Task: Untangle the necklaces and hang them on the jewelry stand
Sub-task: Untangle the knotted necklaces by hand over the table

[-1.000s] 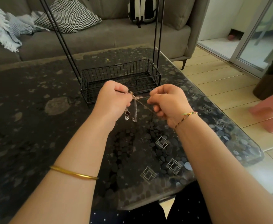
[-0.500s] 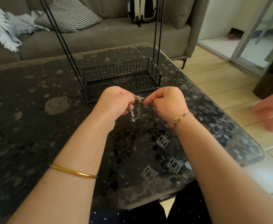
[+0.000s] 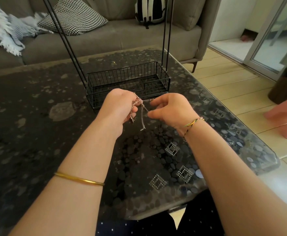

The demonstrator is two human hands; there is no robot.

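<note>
**Tangled necklaces held in both hands, short of the stand**

Head view: The left hand [image 3: 120, 108] is curled round the knotted bunch of the necklaces [image 3: 140, 103], gripping it above the table [image 3: 37, 133]. The right hand [image 3: 172, 111] pinches thin strands drawn sideways from the knot, its fingers bent. A doubled loop of chain hangs down between the hands, clear of the tabletop. The jewelry stand [image 3: 129, 84], a black wire basket with tall uprights, sits just behind the hands; no chain is seen on it. A gold bangle [image 3: 79, 179] circles the left forearm and a braided bracelet [image 3: 193, 123] the right wrist. A sofa [image 3: 122, 38] stands beyond.
</note>
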